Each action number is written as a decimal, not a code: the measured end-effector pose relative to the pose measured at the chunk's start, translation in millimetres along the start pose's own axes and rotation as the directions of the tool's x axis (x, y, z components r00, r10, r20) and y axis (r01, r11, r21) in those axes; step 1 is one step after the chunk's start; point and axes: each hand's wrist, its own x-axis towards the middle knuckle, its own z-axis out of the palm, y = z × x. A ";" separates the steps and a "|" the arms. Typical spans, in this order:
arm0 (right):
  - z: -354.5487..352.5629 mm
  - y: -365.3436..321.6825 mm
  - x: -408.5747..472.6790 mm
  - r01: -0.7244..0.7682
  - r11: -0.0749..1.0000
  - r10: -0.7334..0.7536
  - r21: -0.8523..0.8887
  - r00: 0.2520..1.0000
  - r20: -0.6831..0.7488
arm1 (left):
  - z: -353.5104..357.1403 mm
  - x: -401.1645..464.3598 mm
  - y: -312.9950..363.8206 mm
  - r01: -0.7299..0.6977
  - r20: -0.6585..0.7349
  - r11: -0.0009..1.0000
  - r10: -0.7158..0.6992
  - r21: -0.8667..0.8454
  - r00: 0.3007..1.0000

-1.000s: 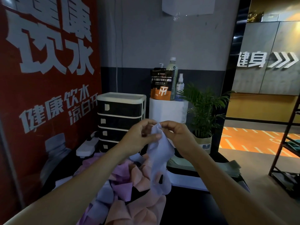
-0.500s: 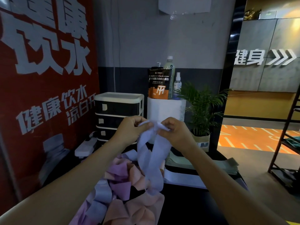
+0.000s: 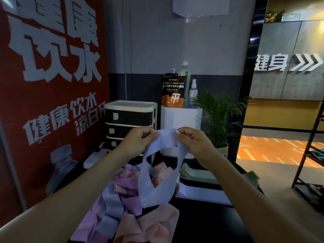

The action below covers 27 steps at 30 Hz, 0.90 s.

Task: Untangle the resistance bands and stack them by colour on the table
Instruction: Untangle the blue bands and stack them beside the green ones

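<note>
A pale blue resistance band [image 3: 157, 186] hangs as an open loop above the table. My left hand [image 3: 140, 139] pinches its top edge on the left, and my right hand [image 3: 192, 142] pinches the same edge on the right, with a short flat stretch of band between them. Below the loop lies a tangled heap of bands [image 3: 126, 199] in purple, pink and pale blue on the dark table [image 3: 201, 223]. A pink band [image 3: 150, 228] lies at the front of the heap.
A black and white drawer unit [image 3: 130, 120] stands behind the heap. A white box [image 3: 181, 118] carries a powder pouch and bottles. A potted plant [image 3: 217, 118] is at the right. White sheets [image 3: 201, 193] lie on the table. A metal rack [image 3: 313, 155] stands far right.
My hands have drawn apart along the top edge of the pale blue band. The bunched band has opened into a hanging loop.
</note>
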 end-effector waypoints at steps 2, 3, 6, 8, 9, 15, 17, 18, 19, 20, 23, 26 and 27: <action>2.1 -3.1 -2.8 -0.029 0.996 0.024 0.083 0.998 0.061 | 0.5 1.3 0.9 0.009 -0.051 0.997 -0.013 -0.073 0.999; 3.4 -5.4 -4.4 -0.054 0.993 0.044 0.105 0.995 0.094 | 1.4 1.8 1.7 0.012 -0.071 0.995 -0.019 -0.103 0.997; 5.3 -8.8 -3.4 -0.036 0.998 0.034 0.045 0.997 0.062 | 5.0 2.4 4.5 0.005 -0.097 0.991 -0.017 -0.132 0.995; 5.7 -10.8 1.4 0.022 0.999 -0.024 -0.049 0.999 -0.047 | 7.6 2.4 7.7 0.007 -0.084 0.987 -0.021 -0.158 0.996; 6.1 -11.9 3.8 0.032 0.995 -0.039 -0.092 0.996 -0.074 | 8.6 2.1 9.6 0.006 -0.079 0.985 -0.020 -0.173 0.997; 11.6 -15.1 9.7 0.053 0.973 -0.076 -0.225 0.993 -0.093 | 12.9 1.9 7.4 0.033 -0.073 0.979 -0.048 -0.203 0.996; 10.0 -14.0 11.3 0.003 0.981 -0.028 -0.194 0.992 -0.123 | 13.8 2.2 4.7 0.040 -0.153 0.978 -0.073 -0.204 0.986; 9.0 -13.2 12.4 -0.022 0.984 -0.003 -0.174 0.990 -0.142 | 14.0 2.2 3.8 0.025 -0.215 0.981 -0.067 -0.191 0.974; 8.2 -13.2 13.5 -0.042 0.989 0.018 -0.143 0.986 -0.167 | 14.6 1.0 3.8 -0.004 -0.260 0.986 -0.040 -0.169 0.965; 7.7 -13.4 14.6 -0.059 0.992 0.037 -0.110 0.980 -0.195 | 16.0 -1.5 4.8 -0.045 -0.269 0.990 0.008 -0.133 0.963; 10.3 -17.5 16.9 -0.078 0.997 0.081 0.021 0.969 -0.233 | 27.9 -11.5 9.5 -0.112 -0.103 0.994 0.109 -0.017 0.989; 16.0 -24.5 14.9 -0.065 0.986 0.085 0.154 0.988 -0.128 | 35.1 -8.5 7.8 -0.144 -0.086 0.989 0.145 0.023 0.986; 16.1 -24.9 14.5 -0.054 0.987 0.070 0.150 0.992 -0.102 | 34.7 -6.0 7.7 -0.167 -0.129 0.986 0.169 0.026 0.977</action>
